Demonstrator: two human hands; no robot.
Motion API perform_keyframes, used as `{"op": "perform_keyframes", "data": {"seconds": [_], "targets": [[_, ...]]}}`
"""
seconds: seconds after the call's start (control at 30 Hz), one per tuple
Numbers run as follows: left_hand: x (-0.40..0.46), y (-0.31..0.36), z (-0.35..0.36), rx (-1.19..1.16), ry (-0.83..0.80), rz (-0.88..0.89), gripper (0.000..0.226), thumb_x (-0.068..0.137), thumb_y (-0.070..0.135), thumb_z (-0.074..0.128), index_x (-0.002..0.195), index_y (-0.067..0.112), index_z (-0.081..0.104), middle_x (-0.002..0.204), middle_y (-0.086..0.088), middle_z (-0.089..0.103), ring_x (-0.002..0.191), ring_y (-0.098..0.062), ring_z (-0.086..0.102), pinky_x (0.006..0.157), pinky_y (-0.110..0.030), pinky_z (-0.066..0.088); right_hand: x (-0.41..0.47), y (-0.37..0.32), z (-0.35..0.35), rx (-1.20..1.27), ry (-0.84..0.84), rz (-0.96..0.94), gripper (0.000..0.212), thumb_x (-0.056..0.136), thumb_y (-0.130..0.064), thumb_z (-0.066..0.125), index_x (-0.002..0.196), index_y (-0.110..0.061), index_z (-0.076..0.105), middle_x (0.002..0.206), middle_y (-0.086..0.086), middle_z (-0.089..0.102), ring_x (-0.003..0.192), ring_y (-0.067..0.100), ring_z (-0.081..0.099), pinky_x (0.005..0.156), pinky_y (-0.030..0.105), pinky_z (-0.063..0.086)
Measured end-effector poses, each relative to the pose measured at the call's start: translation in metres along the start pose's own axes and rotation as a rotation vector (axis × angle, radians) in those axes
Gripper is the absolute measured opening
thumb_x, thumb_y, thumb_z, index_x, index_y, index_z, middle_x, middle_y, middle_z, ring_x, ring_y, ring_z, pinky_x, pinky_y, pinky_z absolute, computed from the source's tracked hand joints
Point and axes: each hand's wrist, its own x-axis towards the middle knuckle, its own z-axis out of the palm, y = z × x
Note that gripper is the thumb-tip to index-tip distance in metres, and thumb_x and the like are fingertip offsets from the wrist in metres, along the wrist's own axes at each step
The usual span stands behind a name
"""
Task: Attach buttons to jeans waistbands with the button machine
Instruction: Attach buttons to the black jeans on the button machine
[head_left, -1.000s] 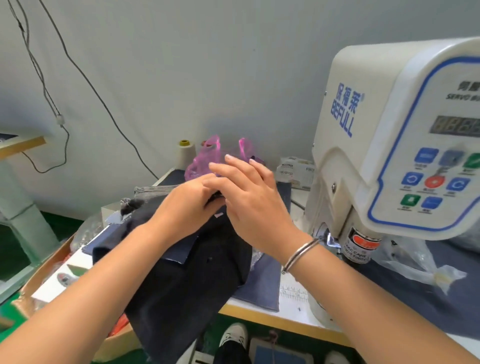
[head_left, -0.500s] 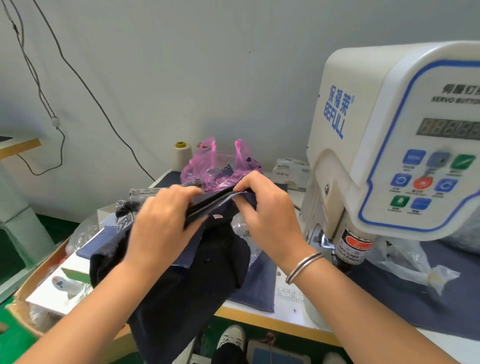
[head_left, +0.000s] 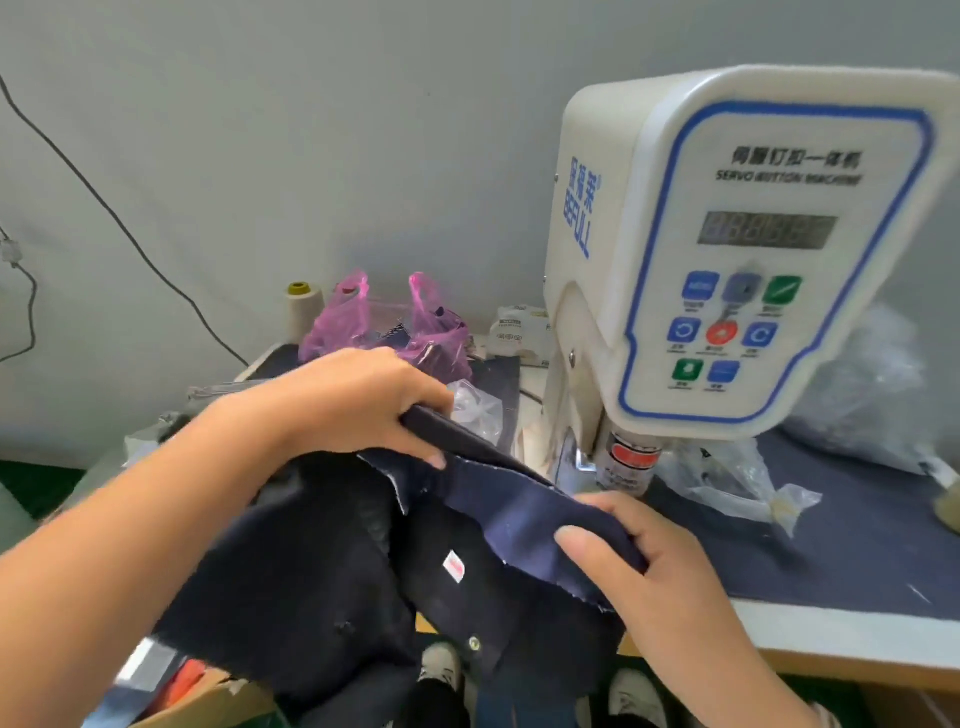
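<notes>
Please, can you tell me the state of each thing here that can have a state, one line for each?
left hand: grips the waistband edge
right hand: pinches the waistband end
jeans: lifted, waistband stretched between both hands, not yet under the machine head
button machine: display blurred, on or off unclear
pink bag: open at top
thread cone: upright

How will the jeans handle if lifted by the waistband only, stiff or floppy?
Probably floppy: the jeans sag in folds below the left hand and right hand, which grip the waistband. The band itself looks somewhat firmer, holding a flat strip between the hands. The hanging bulk likely drags toward the table edge.
</notes>
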Motion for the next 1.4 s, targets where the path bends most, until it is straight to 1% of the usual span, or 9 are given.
{"op": "perform_keyframes", "data": {"seconds": [0.23,0.47,0.63,0.73,0.83,0.93,1.07,1.23,1.4], "targets": [[0.066,0.036,0.090,0.031,-0.208,0.152,0.052,0.073,0.068,0.066,0.100,0.027,0.050,0.087,0.006,0.060,0.085,-0.020,0.055,0.072,-0.030,0.036,0.000,0.065,-0.044,0.104,-0.009,0.585,0.027,0.090,-0.022,0.064,0.066,-0.015,0.072,0.067,0.003,0.065,0.063,0.010,0.057,0.058,0.023,0.038],[0.041,0.037,0.113,0.092,0.419,0.368,0.053,0.072,0.063,0.064,0.103,0.022,0.050,0.111,0.003,0.052,0.096,-0.019,0.051,0.084,-0.030,0.034,0.009,0.074,-0.061,0.245,-0.119,0.742,0.016,0.087,-0.018,0.064,0.078,-0.013,0.076,0.087,0.012,0.074,0.075,0.019,0.071,0.057,0.022,0.047],[0.007,0.047,0.136,0.317,0.657,0.325,0.021,0.083,0.044,0.057,0.097,0.029,0.049,0.102,0.008,0.043,0.092,-0.014,0.046,0.079,-0.032,0.029,0.008,0.082,-0.063,0.417,-0.015,0.724,0.006,0.063,-0.022,0.072,0.062,-0.016,0.073,0.073,0.010,0.071,0.064,0.018,0.068,0.058,0.027,0.046],[-0.001,0.055,0.142,0.253,0.548,0.264,0.010,0.088,0.038,0.054,0.085,0.029,0.057,0.084,0.010,0.051,0.076,-0.013,0.053,0.073,-0.031,0.029,0.008,0.088,-0.063,0.481,0.035,0.697,0.009,0.060,-0.024,0.073,0.063,-0.016,0.073,0.072,0.010,0.070,0.064,0.019,0.067,0.064,0.030,0.045],[-0.006,0.059,0.138,-0.111,0.357,0.115,0.019,0.085,0.044,0.053,0.083,0.025,0.059,0.076,0.015,0.053,0.069,-0.010,0.050,0.073,-0.024,0.031,0.007,0.090,-0.067,0.468,0.015,0.656,0.007,0.068,-0.024,0.071,0.063,-0.019,0.070,0.070,0.007,0.066,0.062,0.018,0.063,0.060,0.029,0.043],[-0.008,0.060,0.136,-0.366,0.268,0.036,0.014,0.085,0.041,0.050,0.082,0.028,0.054,0.077,0.018,0.051,0.074,-0.001,0.045,0.078,-0.024,0.034,0.006,0.096,-0.073,0.341,-0.014,0.604,0.014,0.086,-0.020,0.062,0.081,-0.018,0.075,0.082,0.009,0.073,0.073,0.020,0.069,0.061,0.027,0.050],[-0.003,0.056,0.126,-0.809,0.347,-0.036,0.009,0.088,0.027,0.058,0.081,0.027,0.054,0.092,0.011,0.054,0.083,-0.010,0.054,0.077,-0.018,0.043,0.005,0.101,-0.079,0.077,0.052,0.429,0.001,0.088,-0.011,0.065,0.087,-0.012,0.065,0.093,0.009,0.067,0.082,0.016,0.063,0.074,0.029,0.045],[0.009,0.056,0.132,-0.722,0.415,-0.089,0.031,0.089,0.008,0.066,0.080,0.033,0.052,0.116,0.019,0.050,0.087,-0.011,0.055,0.075,-0.011,0.042,0.001,0.102,-0.082,-0.324,0.043,0.146,0.017,0.087,-0.014,0.066,0.072,-0.021,0.062,0.094,-0.017,0.053,0.097,0.002,0.046,0.084,0.015,0.034],[0.013,0.054,0.131,-0.674,0.426,-0.057,0.026,0.089,0.008,0.066,0.082,0.029,0.053,0.087,0.015,0.053,0.073,-0.010,0.051,0.067,-0.014,0.040,-0.003,0.101,-0.091,-0.522,-0.097,0.112,0.022,0.085,-0.027,0.069,0.073,-0.044,0.061,0.085,-0.025,0.057,0.091,0.008,0.044,0.080,0.028,0.033]]}}
